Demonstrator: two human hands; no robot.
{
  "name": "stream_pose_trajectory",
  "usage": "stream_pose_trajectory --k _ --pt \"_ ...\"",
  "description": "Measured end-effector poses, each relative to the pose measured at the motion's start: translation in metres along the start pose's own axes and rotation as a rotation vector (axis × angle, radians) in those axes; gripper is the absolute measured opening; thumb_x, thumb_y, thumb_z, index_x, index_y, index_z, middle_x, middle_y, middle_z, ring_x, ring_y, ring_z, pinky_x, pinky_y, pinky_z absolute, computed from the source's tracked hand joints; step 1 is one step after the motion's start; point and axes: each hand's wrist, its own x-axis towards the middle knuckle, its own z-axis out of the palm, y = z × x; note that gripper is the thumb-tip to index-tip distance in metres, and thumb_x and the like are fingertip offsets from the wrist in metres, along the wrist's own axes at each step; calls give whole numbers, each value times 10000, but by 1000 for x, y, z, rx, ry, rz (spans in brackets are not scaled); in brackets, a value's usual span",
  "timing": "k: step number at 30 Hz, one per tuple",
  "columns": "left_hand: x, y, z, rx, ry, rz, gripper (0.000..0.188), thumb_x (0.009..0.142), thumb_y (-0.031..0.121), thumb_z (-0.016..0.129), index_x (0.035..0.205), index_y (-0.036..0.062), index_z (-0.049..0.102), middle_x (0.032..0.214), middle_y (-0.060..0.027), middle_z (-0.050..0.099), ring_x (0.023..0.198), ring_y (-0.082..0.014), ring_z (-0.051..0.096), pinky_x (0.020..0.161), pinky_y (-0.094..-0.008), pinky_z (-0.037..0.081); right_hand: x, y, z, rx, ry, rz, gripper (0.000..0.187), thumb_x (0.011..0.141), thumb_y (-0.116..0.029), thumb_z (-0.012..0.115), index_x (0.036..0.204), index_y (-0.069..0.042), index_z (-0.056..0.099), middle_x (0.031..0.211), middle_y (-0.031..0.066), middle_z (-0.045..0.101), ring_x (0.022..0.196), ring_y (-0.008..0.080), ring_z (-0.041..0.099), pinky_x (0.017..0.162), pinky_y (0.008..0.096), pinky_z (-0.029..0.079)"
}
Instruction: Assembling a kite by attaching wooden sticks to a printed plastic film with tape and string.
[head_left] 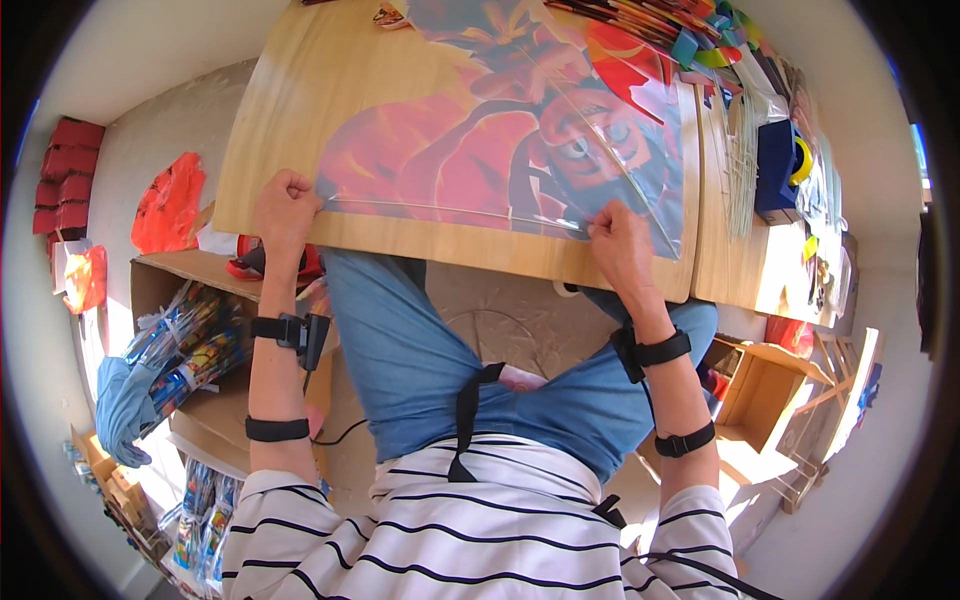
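Observation:
A thin, glossy kite sail (450, 165), printed with a red and dark cartoon figure, lies over the near part of the wooden table. A pale slim rod (430, 212) runs along its near edge, and another thin rod (610, 150) crosses it at a slant. At the sail's near left corner, my left hand (288, 208) is closed in a pinch. My right hand (620, 242) pinches the near edge towards the right, where the rod ends by the fingers. Both hands rest close to the table's front edge. What lies between the fingertips is mostly hidden.
A blue tape dispenser (776, 172) with a yellow roll stands at the right, beside a bundle of pale thin sticks (740, 160). Coloured rolls (715, 50) lie farther back. Cardboard boxes (765, 395) flank my legs; the left one holds printed plastic bundles (190, 345).

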Motion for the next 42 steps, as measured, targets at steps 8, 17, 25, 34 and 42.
stream_pose_trajectory --k 8,17,25,34,42 --pt "-4 6 -2 -28 -14 -39 195 649 75 735 821 33 654 722 -70 661 681 -193 642 653 -322 503 5 4 3 -126 -6 62 101 752 -74 660 792 -6 597 748 209 662 771 399 654 666 474 488" --pt "-4 0 8 -27 2 -32 148 697 68 678 842 41 664 746 -109 668 708 -235 655 673 -338 512 5 12 -10 25 -36 139 206 743 -69 707 867 -7 555 740 167 646 740 358 645 658 426 481" --pt "-25 5 -5 -95 147 206 85 801 17 606 878 25 641 842 -135 664 786 -284 644 709 -374 506 -23 0 -15 -84 110 -96 195 813 -4 621 1003 -5 575 918 193 621 836 372 610 737 444 479" --pt "-33 1 -8 -80 191 399 116 792 5 644 903 32 628 867 -126 628 840 -320 606 739 -399 485 -53 -122 59 -257 -173 -711 741 808 -279 726 1424 6 428 1518 152 362 1440 319 286 1169 504 241" --pt "-7 -3 6 -163 -3 284 164 732 1 709 878 -15 637 809 -90 625 719 -165 596 661 -306 492 -52 -143 99 -228 -255 -769 907 773 -391 736 1476 16 332 1578 147 273 1480 307 220 1188 503 196"
